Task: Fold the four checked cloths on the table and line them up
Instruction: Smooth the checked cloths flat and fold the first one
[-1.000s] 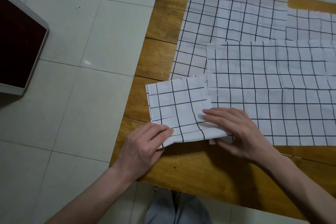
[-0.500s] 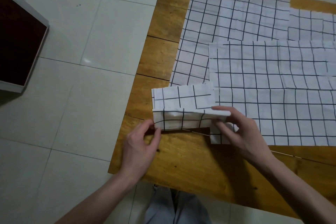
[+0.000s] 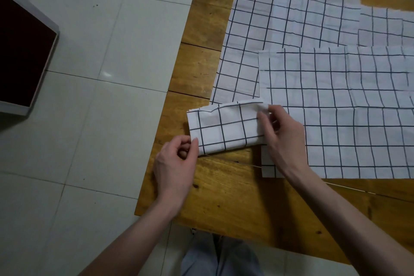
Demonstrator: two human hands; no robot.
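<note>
The wooden table [image 3: 224, 204] fills the right of the room, set on a pale tiled floor [image 3: 89, 51]. Beyond the person's fingers a big checked cloth [image 3: 280, 29] lies flat across the far boards. A second wide cloth [image 3: 347, 119] lies over its near edge, running off to the right of the right hand and passing partly under it. Past that, at the far right, a third cloth [image 3: 385, 24] peeks out; how much of it is folded I can't quite make out from here.

Between the two hands sits the folded cloth [image 3: 226, 127], a small thick rectangle near the table's left edge, its right end overlapping the wide cloth. The right hand [image 3: 284, 136] grips that right end, fingertips curled over the top corner and thumb pressing the face. The left hand [image 3: 177, 163] pinches the near left corner between thumb and bent forefinger, the other fingers curled in.

Far to the left of the left hand, a dark panel with a pale frame [image 3: 22, 56] rests on the floor.
</note>
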